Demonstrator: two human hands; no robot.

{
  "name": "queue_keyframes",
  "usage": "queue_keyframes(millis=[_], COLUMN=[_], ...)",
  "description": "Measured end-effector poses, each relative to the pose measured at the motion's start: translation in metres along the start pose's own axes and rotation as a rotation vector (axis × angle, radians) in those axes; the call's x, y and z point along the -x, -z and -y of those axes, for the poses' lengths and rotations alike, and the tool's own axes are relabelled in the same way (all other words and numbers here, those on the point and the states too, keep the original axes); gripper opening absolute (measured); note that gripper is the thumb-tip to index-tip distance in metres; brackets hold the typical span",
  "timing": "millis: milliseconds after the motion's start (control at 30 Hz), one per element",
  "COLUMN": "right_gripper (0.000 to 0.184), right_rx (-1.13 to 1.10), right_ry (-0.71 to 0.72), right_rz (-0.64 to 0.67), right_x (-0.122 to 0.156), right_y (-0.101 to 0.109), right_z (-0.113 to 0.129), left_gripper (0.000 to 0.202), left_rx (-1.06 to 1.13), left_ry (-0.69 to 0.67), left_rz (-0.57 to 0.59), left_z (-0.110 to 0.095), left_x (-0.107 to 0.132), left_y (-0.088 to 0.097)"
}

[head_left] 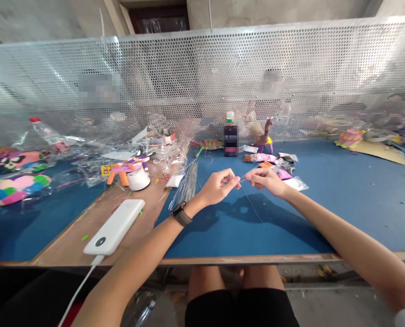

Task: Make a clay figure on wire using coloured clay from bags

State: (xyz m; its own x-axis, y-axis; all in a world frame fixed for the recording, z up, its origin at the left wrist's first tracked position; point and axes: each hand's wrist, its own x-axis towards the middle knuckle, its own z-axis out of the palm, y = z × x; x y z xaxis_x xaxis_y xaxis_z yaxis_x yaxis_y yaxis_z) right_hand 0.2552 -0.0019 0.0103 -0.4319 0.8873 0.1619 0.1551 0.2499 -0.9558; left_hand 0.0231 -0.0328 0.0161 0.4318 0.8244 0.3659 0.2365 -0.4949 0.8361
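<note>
My left hand [219, 185] and my right hand [266, 178] meet above the blue table [342, 200], fingertips almost touching. Both pinch a thin metal wire [252, 206] that slants down toward me from the pinch. A small red piece shows at the right fingertips; I cannot make out what it is. A dark watch sits on my left wrist. A bundle of the same thin wires [187, 186] lies just left of my left hand.
A white power bank [115, 226] with its cable lies on a brown board at the front left. Colourful clay figures in plastic bags [16, 186], a white tape roll [138, 179], a small bottle [230, 135] and a purple figure [266, 136] stand before a perforated metal screen [202, 77].
</note>
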Motion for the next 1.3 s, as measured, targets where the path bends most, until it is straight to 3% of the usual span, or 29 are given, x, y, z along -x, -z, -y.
queue_keyframes(millis=[200,400,533,667,800,1000,1300], right_gripper=[0.057,0.061,0.058,0.054,0.058,0.06,0.066], right_rx=[-0.106,-0.131,-0.21,-0.226,-0.135,-0.011,0.063], right_ry=[0.014,-0.042,-0.073,-0.08,-0.111,-0.091,-0.079], right_rz=[-0.007,-0.03,-0.083,-0.064,-0.02,-0.019,0.027], right_x=[0.004,0.002,0.0,0.001,0.002,0.002,0.005], right_y=[-0.014,-0.015,-0.018,-0.021,-0.022,-0.024,-0.029], right_z=[0.007,0.004,0.002,0.003,0.001,-0.005,-0.003], left_gripper=[0.04,0.043,0.044,0.039,0.038,0.031,0.028], left_rx=[0.156,0.384,0.437,0.541,0.646,0.607,0.733], left_ry=[0.118,0.391,0.401,0.427,0.49,0.466,0.43], left_rz=[0.041,0.22,0.307,0.378,0.288,0.115,0.076], left_z=[-0.007,-0.008,-0.012,-0.011,0.007,0.025,0.031], left_x=[-0.001,-0.008,-0.008,-0.005,-0.006,-0.008,-0.011], left_y=[0.001,0.013,0.021,0.016,-0.001,-0.013,-0.014])
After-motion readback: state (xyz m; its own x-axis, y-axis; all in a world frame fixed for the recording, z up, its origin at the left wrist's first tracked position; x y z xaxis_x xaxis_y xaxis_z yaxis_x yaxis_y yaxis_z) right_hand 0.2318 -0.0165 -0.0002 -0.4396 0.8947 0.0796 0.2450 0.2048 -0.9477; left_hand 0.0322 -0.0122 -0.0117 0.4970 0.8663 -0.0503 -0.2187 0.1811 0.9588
